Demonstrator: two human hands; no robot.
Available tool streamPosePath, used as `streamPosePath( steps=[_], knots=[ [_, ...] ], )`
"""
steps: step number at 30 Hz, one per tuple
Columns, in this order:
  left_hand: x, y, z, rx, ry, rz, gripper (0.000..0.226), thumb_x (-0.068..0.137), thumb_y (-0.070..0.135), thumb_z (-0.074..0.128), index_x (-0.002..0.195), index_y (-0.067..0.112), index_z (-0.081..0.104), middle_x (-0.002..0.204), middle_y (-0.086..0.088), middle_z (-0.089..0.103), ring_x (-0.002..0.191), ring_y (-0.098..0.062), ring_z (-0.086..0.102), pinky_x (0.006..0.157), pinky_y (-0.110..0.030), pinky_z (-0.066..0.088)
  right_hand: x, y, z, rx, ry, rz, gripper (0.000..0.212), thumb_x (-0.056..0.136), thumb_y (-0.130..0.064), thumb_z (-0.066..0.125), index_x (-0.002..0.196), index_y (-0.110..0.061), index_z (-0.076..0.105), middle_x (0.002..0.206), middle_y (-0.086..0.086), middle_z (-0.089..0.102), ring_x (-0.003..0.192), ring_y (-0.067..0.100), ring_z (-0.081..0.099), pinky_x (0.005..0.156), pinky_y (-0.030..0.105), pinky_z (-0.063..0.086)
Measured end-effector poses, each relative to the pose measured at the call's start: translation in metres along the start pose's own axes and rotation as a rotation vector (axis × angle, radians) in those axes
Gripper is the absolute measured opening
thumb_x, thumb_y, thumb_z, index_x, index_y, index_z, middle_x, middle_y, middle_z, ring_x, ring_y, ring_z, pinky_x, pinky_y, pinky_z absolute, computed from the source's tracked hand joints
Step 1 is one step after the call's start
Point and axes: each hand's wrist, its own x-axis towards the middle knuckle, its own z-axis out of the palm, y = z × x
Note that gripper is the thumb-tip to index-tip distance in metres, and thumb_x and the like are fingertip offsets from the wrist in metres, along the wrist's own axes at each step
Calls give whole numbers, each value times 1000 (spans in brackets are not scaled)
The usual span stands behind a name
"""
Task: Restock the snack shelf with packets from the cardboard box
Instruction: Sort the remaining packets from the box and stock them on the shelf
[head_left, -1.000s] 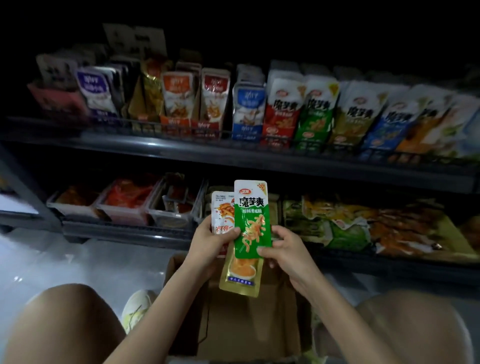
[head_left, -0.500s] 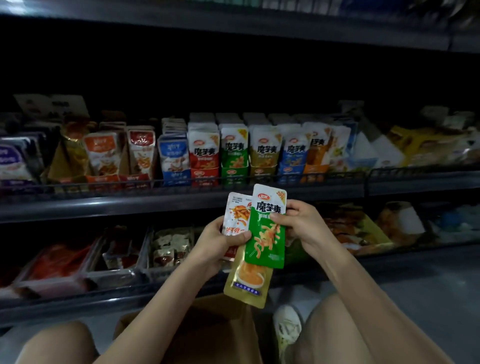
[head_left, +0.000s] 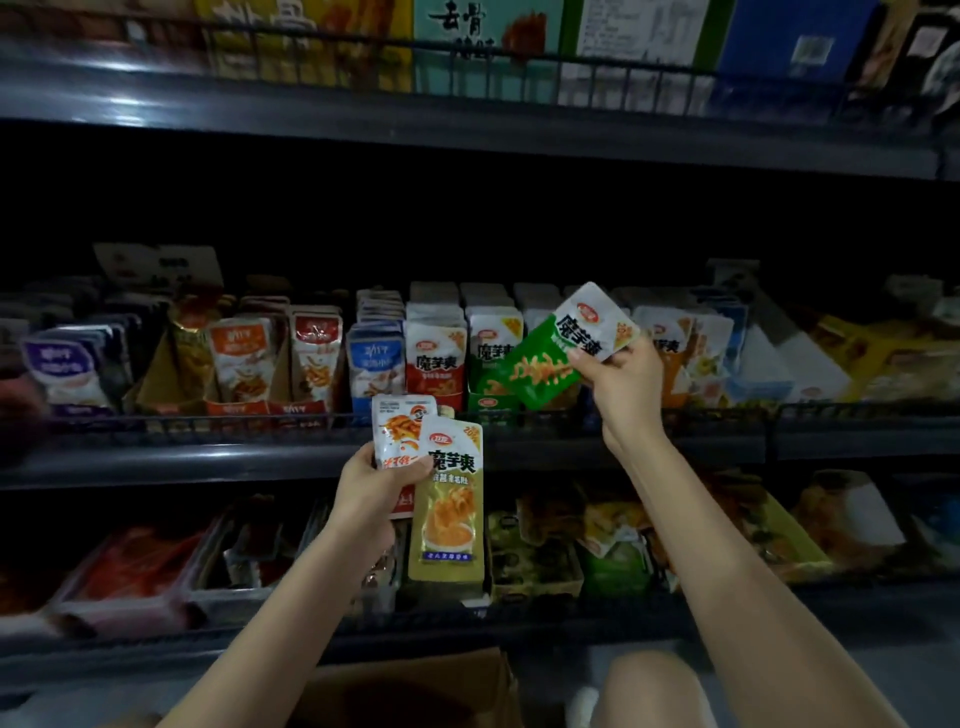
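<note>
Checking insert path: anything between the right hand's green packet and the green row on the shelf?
Nothing shows, head view: the green packet, held by the right hand, overlaps the green row, above the wire rail.

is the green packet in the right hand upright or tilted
Tilted. The green-and-white snack packet slants, top toward the right, pinched in the right hand.

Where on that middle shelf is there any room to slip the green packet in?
Only from above: the dark band between the packet tops and the upper shelf is open, seemingly enough for the right hand with the green packet. The rows behind the wire rail stand packed side by side; no front gap shows at the green row.
</note>
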Motion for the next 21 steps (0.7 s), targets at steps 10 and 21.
streamPosePath(
  steps=[10, 21],
  knots=[
    [30, 21, 0, -36, 16, 33, 35, 81, -2, 70, 113, 6, 58, 103, -14, 70, 88, -28, 69, 67, -37, 54, 40, 31, 56, -613, -202, -143, 47, 86, -22, 70, 129, -11, 55, 124, 8, 62, 105, 25, 60, 79, 29, 44],
    [26, 20, -2, -85, 5, 1, 36, 80, -3, 70, 113, 5, 58, 104, -15, 70, 87, -30, 69, 63, -36, 54, 25, 38, 80, -1103, -38, -85, 42, 90, -30, 64, 129, -16, 56, 107, 5, 68, 96, 25, 65, 60, 26, 38]
  ],
)
